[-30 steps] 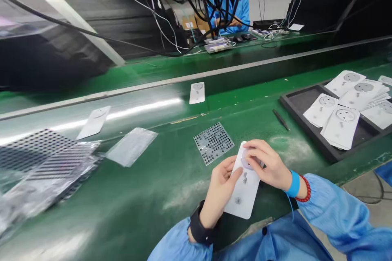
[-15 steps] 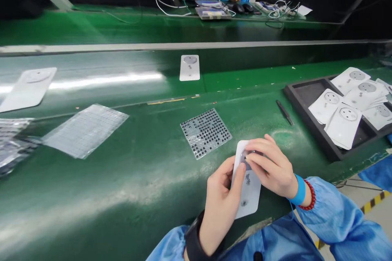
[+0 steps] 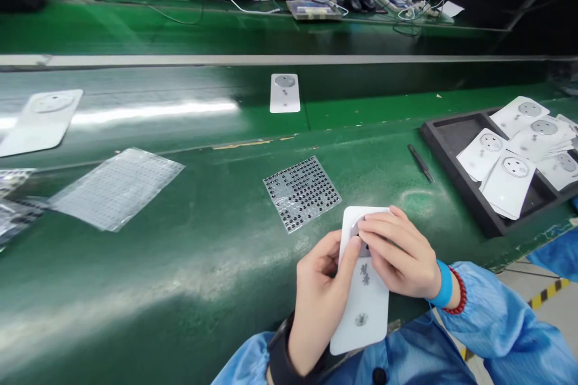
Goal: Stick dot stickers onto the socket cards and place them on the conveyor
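i've got my left hand [image 3: 318,301] and right hand [image 3: 400,249] both closed on a white socket panel [image 3: 363,307], held over the front of the green bench [image 3: 135,289]. right fingers [image 3: 379,234] wrap the round socket end, left thumb [image 3: 351,258] on it too. sheet of black pads [image 3: 301,194] just ahead, dark foam tray [image 3: 453,180] with more white panels [image 3: 508,183] off right.

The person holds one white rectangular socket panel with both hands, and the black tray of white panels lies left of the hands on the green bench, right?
No: the black tray of white panels lies on the green bench right of the hands, not left, as the head view shows. The left hand and right hand do hold the white rectangular socket panel.
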Demonstrator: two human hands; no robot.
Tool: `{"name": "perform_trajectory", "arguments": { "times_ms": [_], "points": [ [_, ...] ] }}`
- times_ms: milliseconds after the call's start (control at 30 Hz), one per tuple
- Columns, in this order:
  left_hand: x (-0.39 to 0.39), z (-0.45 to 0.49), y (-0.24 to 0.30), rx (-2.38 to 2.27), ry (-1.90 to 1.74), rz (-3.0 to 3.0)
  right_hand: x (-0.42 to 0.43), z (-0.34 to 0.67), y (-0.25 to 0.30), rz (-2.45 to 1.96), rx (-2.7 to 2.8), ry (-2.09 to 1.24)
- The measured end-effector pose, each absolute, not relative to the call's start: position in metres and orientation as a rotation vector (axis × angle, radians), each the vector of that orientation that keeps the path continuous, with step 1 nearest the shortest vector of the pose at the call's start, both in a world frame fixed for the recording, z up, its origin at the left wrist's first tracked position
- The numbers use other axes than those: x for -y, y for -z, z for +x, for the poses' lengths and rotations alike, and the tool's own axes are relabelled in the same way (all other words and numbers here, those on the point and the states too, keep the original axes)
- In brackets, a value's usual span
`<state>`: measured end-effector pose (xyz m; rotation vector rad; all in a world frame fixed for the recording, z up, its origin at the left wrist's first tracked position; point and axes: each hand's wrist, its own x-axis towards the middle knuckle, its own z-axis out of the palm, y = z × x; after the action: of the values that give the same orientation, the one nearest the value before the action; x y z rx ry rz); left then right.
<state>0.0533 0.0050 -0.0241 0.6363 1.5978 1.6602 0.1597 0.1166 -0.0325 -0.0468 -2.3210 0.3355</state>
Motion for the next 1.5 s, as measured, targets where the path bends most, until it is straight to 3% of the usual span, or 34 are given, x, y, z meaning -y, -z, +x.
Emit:
{"name": "perform_trajectory", "arguments": {
  "times_ms": [467, 833, 1267, 1500],
  "points": [
    [-0.005, 0.051, 0.023, -1.670, -1.745, 0.625, -0.115, 0.164, 0.035, -0.103, 2.237, -0.449],
    [0.001, 0.051, 0.022, -1.733, -1.730, 0.569, -0.111, 0.162, 0.033, -0.212, 2.139, -0.730],
    [-0.005, 0.047, 0.030, -1.583, -1.759, 0.513, -0.115, 0.159, 0.033, -0.276, 2.094, -0.836],
    [0.001, 0.047, 0.031, -1.777, -1.788, 0.258, -0.109, 0.156, 0.040, -0.349, 1.968, -1.183]
  ]
}}
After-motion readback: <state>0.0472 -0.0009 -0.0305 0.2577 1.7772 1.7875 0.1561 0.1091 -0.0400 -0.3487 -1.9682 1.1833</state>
